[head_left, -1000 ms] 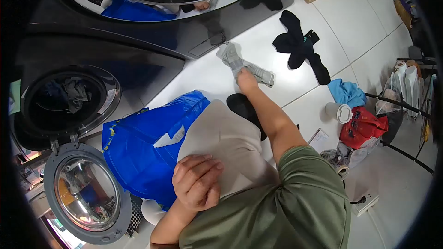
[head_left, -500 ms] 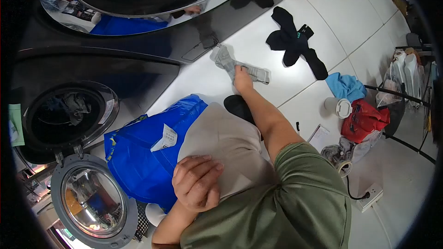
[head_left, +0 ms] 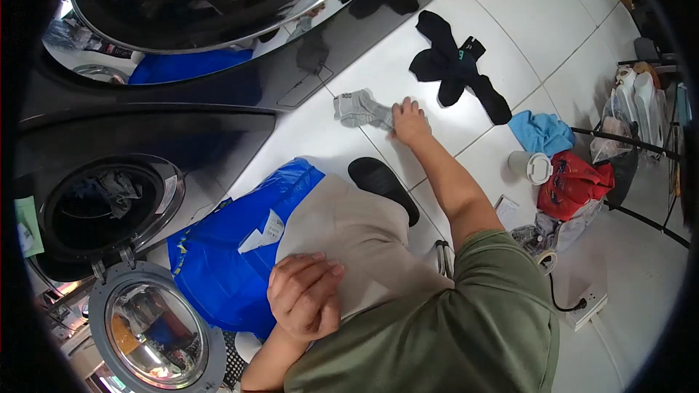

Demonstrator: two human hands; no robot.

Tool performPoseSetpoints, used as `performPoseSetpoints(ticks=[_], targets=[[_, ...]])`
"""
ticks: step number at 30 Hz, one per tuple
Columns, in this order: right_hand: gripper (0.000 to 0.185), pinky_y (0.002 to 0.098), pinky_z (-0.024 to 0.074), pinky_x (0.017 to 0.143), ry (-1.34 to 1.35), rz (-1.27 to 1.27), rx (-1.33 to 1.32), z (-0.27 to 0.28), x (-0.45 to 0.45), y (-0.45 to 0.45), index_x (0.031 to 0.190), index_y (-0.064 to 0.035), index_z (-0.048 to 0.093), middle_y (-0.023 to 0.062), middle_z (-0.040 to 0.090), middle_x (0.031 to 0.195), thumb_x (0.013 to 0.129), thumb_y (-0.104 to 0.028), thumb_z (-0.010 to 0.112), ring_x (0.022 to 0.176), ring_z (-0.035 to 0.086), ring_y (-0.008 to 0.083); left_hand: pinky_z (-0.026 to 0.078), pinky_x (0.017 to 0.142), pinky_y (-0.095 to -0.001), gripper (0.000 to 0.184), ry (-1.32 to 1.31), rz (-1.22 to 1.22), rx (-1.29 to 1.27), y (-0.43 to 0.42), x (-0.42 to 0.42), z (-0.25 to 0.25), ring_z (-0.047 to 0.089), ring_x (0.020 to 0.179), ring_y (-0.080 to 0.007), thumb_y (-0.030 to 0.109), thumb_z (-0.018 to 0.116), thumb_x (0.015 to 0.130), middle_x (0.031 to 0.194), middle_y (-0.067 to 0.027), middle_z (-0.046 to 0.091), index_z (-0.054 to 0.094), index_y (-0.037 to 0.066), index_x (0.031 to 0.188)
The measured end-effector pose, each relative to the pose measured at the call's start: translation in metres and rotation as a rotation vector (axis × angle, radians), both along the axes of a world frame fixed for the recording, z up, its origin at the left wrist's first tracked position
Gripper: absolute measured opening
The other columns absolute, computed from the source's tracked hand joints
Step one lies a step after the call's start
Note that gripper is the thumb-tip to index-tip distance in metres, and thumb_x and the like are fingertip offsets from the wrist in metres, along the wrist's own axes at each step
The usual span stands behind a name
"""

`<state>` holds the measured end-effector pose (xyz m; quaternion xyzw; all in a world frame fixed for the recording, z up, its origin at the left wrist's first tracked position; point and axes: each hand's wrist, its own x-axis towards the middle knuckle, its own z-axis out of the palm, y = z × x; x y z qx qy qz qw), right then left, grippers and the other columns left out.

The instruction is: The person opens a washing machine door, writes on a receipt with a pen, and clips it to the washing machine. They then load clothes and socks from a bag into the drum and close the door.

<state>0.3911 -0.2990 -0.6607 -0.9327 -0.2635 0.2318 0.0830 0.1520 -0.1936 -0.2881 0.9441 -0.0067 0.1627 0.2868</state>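
Fingers apart, my right hand [head_left: 411, 122] rests at the right end of the grey socks [head_left: 360, 110] on the white tiled floor, partly covering that end. My left hand [head_left: 304, 297] is curled closed over my light trousers, with nothing visible in it. Beyond my right hand several black socks [head_left: 457, 65] lie overlapping on the floor. A blue bag [head_left: 226, 258] with a white tag lies left of my leg.
Dark front-loading machines stand at left; the lower one's round door [head_left: 156, 335] hangs open. At right are a light blue cloth [head_left: 542, 132], white cup [head_left: 530, 167], red bag [head_left: 575, 185], power strip [head_left: 586, 311] and black rack [head_left: 633, 142]. A black slipper [head_left: 382, 188] is nearby.
My right hand has shifted right and its fingers have spread. The grey socks now lie bunched further left, their right end no longer stretched out past the hand. The view has shifted; my left hand stays curled.
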Motion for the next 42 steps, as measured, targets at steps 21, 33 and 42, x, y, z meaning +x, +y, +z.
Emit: performPoseSetpoints(ticks=[21,33,42], targets=[[0.025,0.0271,0.054,0.063,0.494,-1.176,1.493,0.022,0.221,-0.166,0.117,-0.0033,0.051,0.0105,0.068,0.092,0.1,-0.022,0.054,0.077,0.069,0.0203,0.052,0.073,-0.0362,0.028,0.067,-0.034,0.003,-0.001,0.013,0.004,0.065,0.085,-0.0254,0.01,0.062,0.064,0.089,-0.0076,0.069,0.072,0.006,0.09],[0.026,0.0322,0.0496,0.091,-0.165,-0.141,0.846,0.054,0.171,-0.141,0.11,-0.0052,0.07,0.014,0.068,0.112,0.085,-0.011,0.067,0.107,0.064,0.0285,0.051,0.076,-0.0368,0.028,0.093,-0.05,0.025,-0.003,0.011,0.004,0.066,0.086,-0.0245,0.013,0.062,0.065,0.089,-0.0063,0.07,0.074,0.008,0.09],[0.084,0.055,0.0394,0.102,-0.323,-0.324,-0.059,0.001,0.166,-0.086,0.133,-0.0053,0.048,0.0161,0.054,0.131,0.07,-0.049,0.082,0.126,0.049,0.0358,0.051,0.072,-0.0396,0.027,0.108,-0.085,-0.032,-0.003,0.015,0.01,0.064,0.085,-0.0292,0.004,0.061,0.064,0.089,-0.0105,0.068,0.067,0.003,0.091]])
